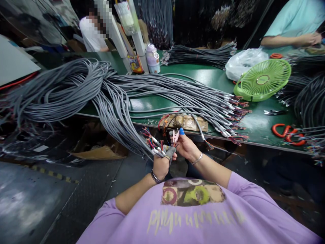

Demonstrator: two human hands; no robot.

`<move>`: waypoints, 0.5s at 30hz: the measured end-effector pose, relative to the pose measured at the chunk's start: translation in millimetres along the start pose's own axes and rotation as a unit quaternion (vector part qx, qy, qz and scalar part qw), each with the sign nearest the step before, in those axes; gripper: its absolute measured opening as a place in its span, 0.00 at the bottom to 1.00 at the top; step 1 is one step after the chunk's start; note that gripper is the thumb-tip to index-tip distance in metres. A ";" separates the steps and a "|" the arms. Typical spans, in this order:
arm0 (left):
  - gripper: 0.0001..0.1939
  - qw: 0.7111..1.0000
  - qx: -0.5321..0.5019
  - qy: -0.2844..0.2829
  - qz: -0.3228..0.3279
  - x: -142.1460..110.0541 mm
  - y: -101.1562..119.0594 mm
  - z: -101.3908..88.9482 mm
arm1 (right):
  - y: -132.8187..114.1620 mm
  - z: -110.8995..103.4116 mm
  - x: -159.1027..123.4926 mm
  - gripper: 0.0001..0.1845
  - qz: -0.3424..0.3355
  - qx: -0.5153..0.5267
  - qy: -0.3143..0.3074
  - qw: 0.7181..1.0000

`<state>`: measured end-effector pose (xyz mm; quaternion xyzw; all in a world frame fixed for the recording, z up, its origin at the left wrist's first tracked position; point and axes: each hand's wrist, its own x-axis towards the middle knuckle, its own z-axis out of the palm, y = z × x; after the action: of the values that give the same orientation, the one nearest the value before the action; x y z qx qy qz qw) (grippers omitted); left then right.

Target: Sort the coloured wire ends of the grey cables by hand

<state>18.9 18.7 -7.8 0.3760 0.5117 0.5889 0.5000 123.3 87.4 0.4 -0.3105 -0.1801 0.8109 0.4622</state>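
Observation:
Close to my body, below the bench edge, my left hand (161, 166) is closed around a thick grey piece (170, 152) that looks like a cable end. Beside its fingers lie the stripped ends (153, 144) of several grey cables, with white bands and coloured wires. My right hand (186, 146) is closed too, pinching a small pink piece (175, 136) shaped like a clip, right above the grey piece. A blue cover (181, 131) sits on one of its fingertips. Thin reddish wires show between the two hands; their exact grip is partly hidden.
A grey cable bundle (177, 89) spreads across the green bench (203, 75), coiled at left. A taped wooden block (191, 122) lies at the front edge. To the right are a green fan (264, 79), cutters (275, 112) and orange-handled scissors (288, 134). Two people work opposite.

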 end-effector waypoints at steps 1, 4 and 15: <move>0.10 1.000 -0.001 -0.001 0.000 -0.5 0.2 -0.4 | 1.0 -2.1 -2.5 0.26 0.002 -0.006 -0.014 1.000; 0.10 1.000 0.000 -0.009 0.003 -3.2 1.4 -2.2 | 5.0 -11.0 -15.0 0.29 0.007 -0.051 -0.062 0.997; 0.13 0.980 0.099 -0.168 -0.041 -6.0 11.4 -16.9 | -4.9 -19.8 -52.9 0.12 -0.069 -0.301 -0.148 0.940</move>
<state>1.8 9.3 0.5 0.4962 0.4911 0.4426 0.5628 159.8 44.4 6.3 -0.2983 -0.5029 0.7220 0.3700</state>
